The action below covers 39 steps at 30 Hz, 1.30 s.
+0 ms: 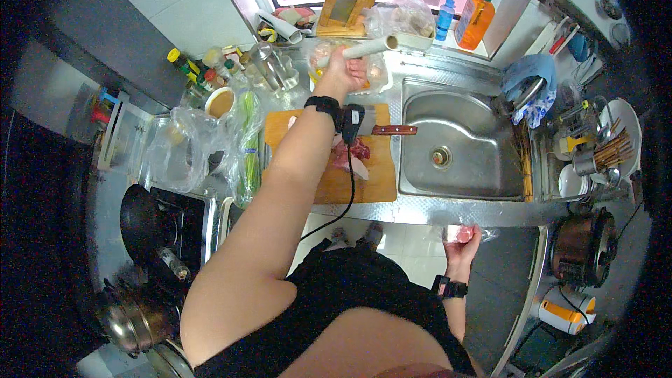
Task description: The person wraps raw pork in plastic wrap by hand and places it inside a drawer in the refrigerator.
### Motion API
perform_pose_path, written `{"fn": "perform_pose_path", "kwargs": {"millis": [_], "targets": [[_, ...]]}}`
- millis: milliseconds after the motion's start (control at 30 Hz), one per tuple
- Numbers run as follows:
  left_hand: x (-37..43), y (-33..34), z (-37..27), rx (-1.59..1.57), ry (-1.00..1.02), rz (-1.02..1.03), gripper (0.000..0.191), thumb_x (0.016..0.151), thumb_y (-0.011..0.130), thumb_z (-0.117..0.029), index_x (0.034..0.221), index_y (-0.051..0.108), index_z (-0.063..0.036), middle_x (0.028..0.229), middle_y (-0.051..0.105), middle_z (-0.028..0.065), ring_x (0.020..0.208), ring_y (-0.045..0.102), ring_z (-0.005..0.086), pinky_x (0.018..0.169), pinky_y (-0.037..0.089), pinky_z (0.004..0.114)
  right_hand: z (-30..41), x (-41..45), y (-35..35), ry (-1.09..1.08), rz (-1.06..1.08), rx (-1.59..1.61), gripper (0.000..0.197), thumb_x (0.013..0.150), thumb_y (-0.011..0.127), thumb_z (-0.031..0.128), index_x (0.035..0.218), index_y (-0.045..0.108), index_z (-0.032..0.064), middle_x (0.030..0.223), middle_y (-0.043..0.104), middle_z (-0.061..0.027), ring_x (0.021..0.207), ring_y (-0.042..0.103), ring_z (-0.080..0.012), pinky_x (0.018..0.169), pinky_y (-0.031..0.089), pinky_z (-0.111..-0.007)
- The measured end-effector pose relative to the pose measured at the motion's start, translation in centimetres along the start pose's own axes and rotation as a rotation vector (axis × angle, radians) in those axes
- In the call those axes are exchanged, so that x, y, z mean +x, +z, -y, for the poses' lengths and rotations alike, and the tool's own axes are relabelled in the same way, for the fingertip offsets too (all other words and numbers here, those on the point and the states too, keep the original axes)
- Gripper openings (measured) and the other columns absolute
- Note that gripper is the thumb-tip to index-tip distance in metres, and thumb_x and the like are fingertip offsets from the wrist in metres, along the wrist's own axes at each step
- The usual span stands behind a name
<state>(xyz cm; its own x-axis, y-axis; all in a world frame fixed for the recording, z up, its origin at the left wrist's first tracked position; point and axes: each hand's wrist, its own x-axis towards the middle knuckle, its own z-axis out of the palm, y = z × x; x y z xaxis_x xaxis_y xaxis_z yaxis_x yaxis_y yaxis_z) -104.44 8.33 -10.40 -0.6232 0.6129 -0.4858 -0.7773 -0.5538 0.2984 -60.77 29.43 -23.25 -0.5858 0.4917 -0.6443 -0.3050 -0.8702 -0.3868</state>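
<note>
My left hand [347, 74] is closed around a whitish roll [370, 48], likely plastic film or bags, above a clear plastic package [378, 71] at the back of the counter. My right hand [462, 245] holds a piece of raw meat [460, 233] with clear plastic about it, in front of the counter's edge. Under my left forearm lies a wooden cutting board [380, 184] with raw meat pieces [358, 156] on it. A cleaver [395, 130] lies across the board's back right part, its riveted handle pointing to the sink; my wrist strap partly hides the blade.
A steel sink [451, 168] is right of the board. Green stalks in plastic [252, 142], a clear bag [181, 152] and condiment bottles [184, 65] stand left. A knife block [346, 2] and an orange bottle [475, 21] are at the window. A black wok [142, 223] sits lower left.
</note>
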Motion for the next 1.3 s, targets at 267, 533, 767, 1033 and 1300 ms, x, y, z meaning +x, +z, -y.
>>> {"fn": "perform_pose_path", "kwargs": {"millis": [267, 533, 767, 1033, 1300], "targets": [[3.0, -1.8, -2.2, -0.061, 0.033, 0.067, 0.046, 0.087, 0.027, -0.049, 0.068, 0.041, -0.0098, 0.047, 0.031, -0.0044, 0.037, 0.031, 0.0048, 0.031, 0.02, 0.017, -0.8, 0.1, 2.4, 0.023, -0.011, -0.031, 0.021, 0.08, 0.051, 0.033, 0.081, 0.052, 0.0125, 0.078, 0.056, -0.0016, 0.074, 0.055, -0.0198, 0.068, 0.047, -0.036], [2.4, 1.1, 0.9, -0.061, 0.059, 0.13, 0.053, 0.086, 0.027, -0.053, 0.078, 0.045, -0.0034, 0.051, 0.033, -0.0036, 0.039, 0.032, 0.0056, 0.033, 0.023, 0.019, -0.6, 0.2, 2.5, 0.007, -0.017, -0.043, 0.018, 0.079, 0.054, 0.033, 0.075, 0.052, 0.0157, 0.071, 0.056, 0.0025, 0.069, 0.056, -0.0171, 0.066, 0.048, -0.036], [-6.6, 3.5, 5.2, 0.128, -0.053, 0.328, 0.058, 0.085, 0.031, -0.055, 0.087, 0.053, -0.0018, 0.06, 0.05, 0.0024, 0.043, 0.039, 0.0083, 0.035, 0.029, 0.017, -0.6, 0.5, 2.1, 0.056, 0.011, -0.123, 0.025, 0.082, 0.048, 0.034, 0.091, 0.054, 0.0113, 0.089, 0.058, -0.0034, 0.083, 0.056, -0.0219, 0.073, 0.046, -0.039], [-20.9, -1.1, 5.5, 0.593, 0.223, 0.068, 0.061, 0.084, 0.03, -0.057, 0.079, 0.061, -0.0039, 0.067, 0.054, 0.0057, 0.061, 0.05, 0.0143, 0.057, 0.043, 0.027, -4.7, -3.8, 10.1, 0.235, 0.314, -0.332, 0.029, 0.086, 0.047, 0.037, 0.098, 0.054, 0.0116, 0.095, 0.058, -0.0053, 0.088, 0.055, -0.0219, 0.08, 0.044, -0.047], [-34.0, -12.7, 12.3, 0.356, 0.505, -0.118, 0.064, 0.084, 0.029, -0.055, 0.092, 0.06, 0.0007, 0.082, 0.062, 0.0117, 0.073, 0.06, 0.0198, 0.064, 0.048, 0.03, -15.6, -4.5, 16.5, 0.632, 1.003, -0.739, 0.016, 0.086, 0.05, 0.026, 0.092, 0.05, 0.0119, 0.063, 0.048, 0.0035, 0.054, 0.049, -0.0066, 0.047, 0.042, -0.018]]}}
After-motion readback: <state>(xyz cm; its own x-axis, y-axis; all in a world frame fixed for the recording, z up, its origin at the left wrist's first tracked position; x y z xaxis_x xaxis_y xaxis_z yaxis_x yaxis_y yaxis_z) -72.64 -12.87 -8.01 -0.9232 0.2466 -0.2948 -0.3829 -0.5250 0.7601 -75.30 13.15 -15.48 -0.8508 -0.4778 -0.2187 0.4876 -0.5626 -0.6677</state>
